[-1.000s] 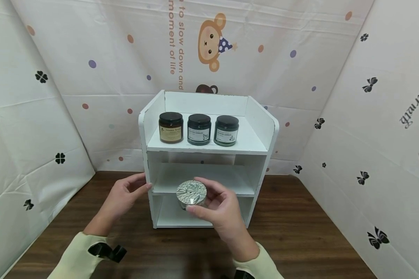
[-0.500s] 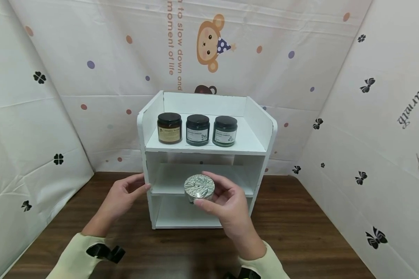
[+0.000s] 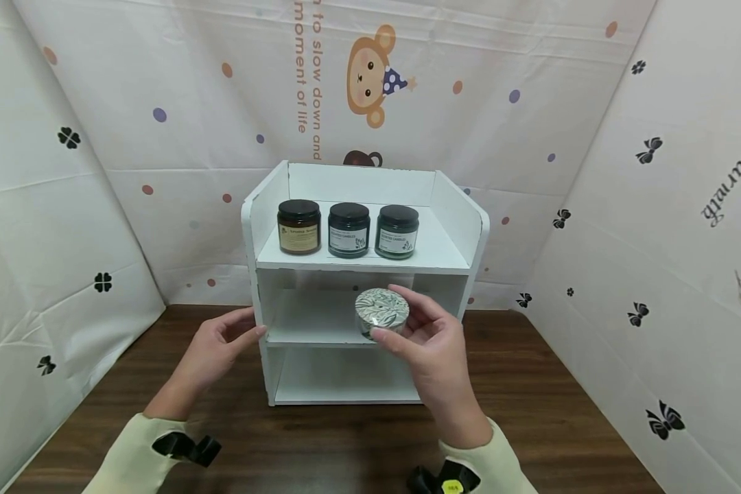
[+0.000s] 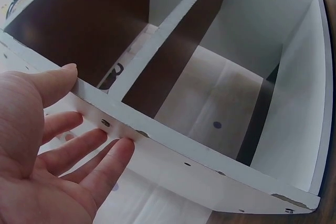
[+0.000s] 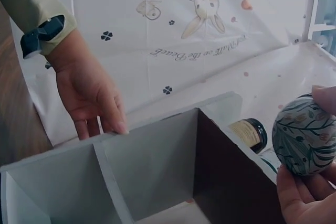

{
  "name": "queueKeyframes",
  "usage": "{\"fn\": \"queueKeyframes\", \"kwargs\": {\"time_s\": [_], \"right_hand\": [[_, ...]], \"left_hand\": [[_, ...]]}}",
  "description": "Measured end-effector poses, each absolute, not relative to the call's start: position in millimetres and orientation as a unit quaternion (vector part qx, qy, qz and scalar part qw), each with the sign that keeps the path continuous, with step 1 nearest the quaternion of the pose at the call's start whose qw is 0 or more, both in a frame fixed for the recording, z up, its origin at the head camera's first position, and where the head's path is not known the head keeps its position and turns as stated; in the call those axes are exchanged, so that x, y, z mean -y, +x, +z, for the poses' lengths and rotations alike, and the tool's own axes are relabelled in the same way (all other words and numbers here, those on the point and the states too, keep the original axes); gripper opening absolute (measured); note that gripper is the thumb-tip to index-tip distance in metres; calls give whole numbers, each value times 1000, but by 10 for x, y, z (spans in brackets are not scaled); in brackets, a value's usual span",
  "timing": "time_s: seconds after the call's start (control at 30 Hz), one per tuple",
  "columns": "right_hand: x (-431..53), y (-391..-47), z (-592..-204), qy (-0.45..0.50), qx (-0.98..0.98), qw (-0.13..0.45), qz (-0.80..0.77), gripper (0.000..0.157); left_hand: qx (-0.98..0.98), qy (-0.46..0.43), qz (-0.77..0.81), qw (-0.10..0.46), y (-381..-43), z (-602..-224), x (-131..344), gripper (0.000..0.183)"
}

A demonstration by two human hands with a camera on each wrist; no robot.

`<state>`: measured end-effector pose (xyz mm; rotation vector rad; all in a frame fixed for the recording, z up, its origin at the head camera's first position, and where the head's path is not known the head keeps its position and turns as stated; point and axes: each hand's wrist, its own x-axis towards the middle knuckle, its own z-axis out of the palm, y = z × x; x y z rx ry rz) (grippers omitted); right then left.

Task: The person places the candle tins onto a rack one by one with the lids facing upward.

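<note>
My right hand [image 3: 437, 353] pinches a round tin [image 3: 381, 309] between thumb and fingers. Its lid carries a green and white leaf pattern. The tin is held up in front of the middle compartment of a white shelf unit [image 3: 361, 180]. At the unit's left side, my left hand [image 3: 213, 348] rests with the thumb at the front edge and fairly straight fingers along the outer wall, as the left wrist view shows. Three dark-lidded candle jars stand on the top shelf: an amber jar [image 3: 299, 228] with a yellowish label, then two dark jars [image 3: 348, 231] with white labels.
The shelf unit stands on a dark brown wooden table [image 3: 321, 453]. White printed cloth [image 3: 179, 226] hangs behind it and on both sides. The lower compartment floor [image 3: 346, 381] lies below the tin in the head view.
My right hand has moved up and to the right with the tin, from in front of the lower shelves to the middle compartment's right half. My left hand has stayed at the unit's side.
</note>
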<state>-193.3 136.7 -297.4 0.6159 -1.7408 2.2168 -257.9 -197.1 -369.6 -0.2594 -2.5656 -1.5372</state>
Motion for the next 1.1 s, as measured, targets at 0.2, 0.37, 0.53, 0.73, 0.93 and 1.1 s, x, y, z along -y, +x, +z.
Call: {"fn": "queueKeyframes", "kwargs": {"time_s": [0.2,0.37,0.53,0.73,0.93,1.1], "right_hand": [[-1469,-1954,-2923,191,612,165,750,61],[-1529,-1979,-2876,185,618,191,740,59],[-1557,-2020,-2829,179,604,230,741,58],[-1616,-2072,-2768,165,605,264,732,62],[-1693,-2129,-2679,164,599,291,728,60],[-1736,-2197,-2618,167,596,317,719,60]], "left_hand": [[851,-88,-513,72,-2578,-3710,1968,64],[852,-88,-511,74,-2579,-3718,1966,65],[854,-85,-508,78,-2583,-3715,1964,64],[852,-82,-511,80,-2577,-3710,1962,63],[851,-82,-513,78,-2580,-3700,1964,65],[848,-80,-518,73,-2585,-3701,1969,66]]}}
